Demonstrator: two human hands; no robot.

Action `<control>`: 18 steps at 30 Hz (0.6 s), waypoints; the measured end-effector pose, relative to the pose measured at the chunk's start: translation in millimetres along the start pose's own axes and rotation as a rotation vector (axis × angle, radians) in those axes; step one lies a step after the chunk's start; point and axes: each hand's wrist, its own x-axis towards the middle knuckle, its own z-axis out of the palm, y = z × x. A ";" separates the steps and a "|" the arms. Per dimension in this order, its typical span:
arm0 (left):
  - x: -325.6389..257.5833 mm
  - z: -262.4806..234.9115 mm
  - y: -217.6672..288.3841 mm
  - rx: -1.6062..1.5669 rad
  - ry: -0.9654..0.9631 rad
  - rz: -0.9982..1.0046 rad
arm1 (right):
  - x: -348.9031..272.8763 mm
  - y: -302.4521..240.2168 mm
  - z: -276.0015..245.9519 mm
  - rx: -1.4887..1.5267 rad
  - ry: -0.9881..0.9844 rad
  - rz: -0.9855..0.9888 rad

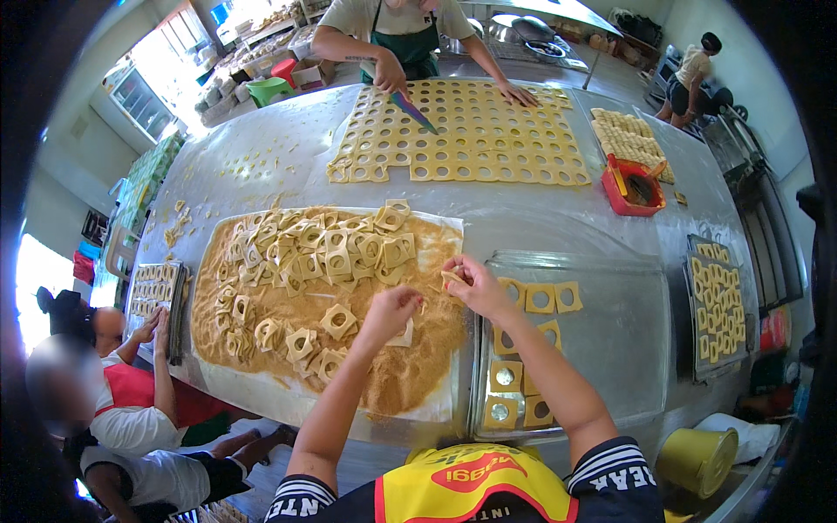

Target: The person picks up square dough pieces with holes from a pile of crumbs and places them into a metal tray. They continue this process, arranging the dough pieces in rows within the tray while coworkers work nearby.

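My right hand (472, 286) pinches a piece of pale dough (451, 278) over the right edge of the crumb bed. To its left, my left hand (395, 308) has its fingers closed; what they hold, if anything, is too small to make out. Below the left hand, a square dough piece (403, 335) lies partly hidden on the brown crumbs (384, 383). A heap of square dough pieces with round holes (305, 253) covers the far part of the crumbs. My right forearm reaches over a metal tray (610, 349), where several holed dough squares (540, 298) lie in rows along the left side.
Across the metal table (288, 131), a person in a green apron holds a knife (411, 112) over a punched dough sheet (462, 131). A red container (633, 186) stands at far right. Filled trays (717, 301) lie right and left (157, 292). People are at the left edge.
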 end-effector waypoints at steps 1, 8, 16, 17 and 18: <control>8.1 -6.0 -9.0 -0.095 -0.021 -0.080 | 0.1 -3.2 2.5 -0.009 -0.013 -0.010; 8.2 -33.5 -36.2 0.383 0.278 0.040 | 16.6 -31.0 21.9 -0.413 -0.104 0.026; -67.6 8.2 0.0 0.464 0.229 0.066 | 25.5 18.6 96.8 -0.889 -0.195 -0.386; -74.0 17.3 -5.2 0.551 0.313 0.166 | 27.2 25.8 98.6 -0.908 -0.211 -0.391; -76.6 19.3 -8.7 0.573 0.341 0.169 | 26.3 22.6 98.2 -0.927 -0.231 -0.395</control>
